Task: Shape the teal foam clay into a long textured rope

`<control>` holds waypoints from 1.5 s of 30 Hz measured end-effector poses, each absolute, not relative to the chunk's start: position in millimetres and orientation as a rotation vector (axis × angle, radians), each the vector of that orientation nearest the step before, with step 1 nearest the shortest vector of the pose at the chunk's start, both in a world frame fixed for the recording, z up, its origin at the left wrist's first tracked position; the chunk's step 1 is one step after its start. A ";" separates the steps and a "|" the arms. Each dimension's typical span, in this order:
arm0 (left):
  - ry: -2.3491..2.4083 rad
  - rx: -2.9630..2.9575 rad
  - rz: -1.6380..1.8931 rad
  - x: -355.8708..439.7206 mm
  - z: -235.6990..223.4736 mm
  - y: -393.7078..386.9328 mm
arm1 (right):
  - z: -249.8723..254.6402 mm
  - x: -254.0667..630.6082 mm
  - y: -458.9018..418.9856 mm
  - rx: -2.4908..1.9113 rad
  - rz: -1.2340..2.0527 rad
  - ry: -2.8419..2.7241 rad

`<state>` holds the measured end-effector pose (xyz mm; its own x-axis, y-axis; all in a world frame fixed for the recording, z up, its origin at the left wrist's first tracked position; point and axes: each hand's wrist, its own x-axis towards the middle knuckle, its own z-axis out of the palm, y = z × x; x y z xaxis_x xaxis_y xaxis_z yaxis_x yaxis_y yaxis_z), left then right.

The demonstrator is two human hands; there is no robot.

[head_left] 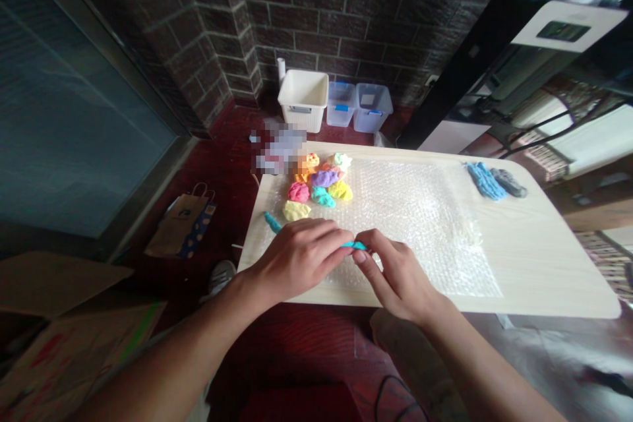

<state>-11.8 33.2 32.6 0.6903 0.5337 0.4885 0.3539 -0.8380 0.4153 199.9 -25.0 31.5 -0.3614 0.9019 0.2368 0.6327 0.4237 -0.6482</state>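
A turquoise strip of soft modelling clay (355, 245) stretches between my two hands, above the near side of the bubble wrap. My left hand (301, 254) is closed over it from above. Past that hand's far side, a darker turquoise end (271, 222) sticks out; whether it is one piece with the strip is hidden. My right hand (395, 270) pinches the right end between thumb and forefinger. Just beyond my left hand lie clay lumps: pale yellow (297, 211), red-pink (299, 192), mint green (323, 196), bright yellow (340, 191), purple (324, 178), orange (310, 161) and whitish green (341, 160).
Bubble wrap (410, 211) covers much of the pale table (554, 264). Blue clay (486, 180) and grey clay (509, 182) lie at its far right. Behind it stand a white bin (302, 102) and clear boxes (372, 120). Paper bags (173, 227) and a cardboard box (93, 343) are at left.
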 end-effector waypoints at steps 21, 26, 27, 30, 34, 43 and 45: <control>0.697 2.357 0.903 -13.5 31.5 32.1 | 31.5 197.2 -25.4 -1.053 0.433 -1.985; 0.704 2.285 0.809 -16.1 33.2 32.8 | 31.2 197.5 -23.0 -1.096 0.383 -1.966; 0.718 2.283 0.813 -16.2 33.1 33.1 | 30.6 197.4 -22.7 -1.113 0.374 -1.963; 0.737 2.310 0.865 -15.2 32.0 34.0 | 28.7 197.1 -22.1 -1.143 0.338 -1.969; 0.708 2.364 0.925 -13.3 30.4 34.5 | 28.4 197.5 -21.7 -1.171 0.307 -1.983; 0.745 2.195 0.792 -17.3 26.5 32.5 | 31.3 197.8 -21.5 -1.065 0.362 -1.981; 0.732 2.195 0.802 -17.1 26.9 33.1 | 31.2 198.2 -21.5 -1.082 0.377 -1.960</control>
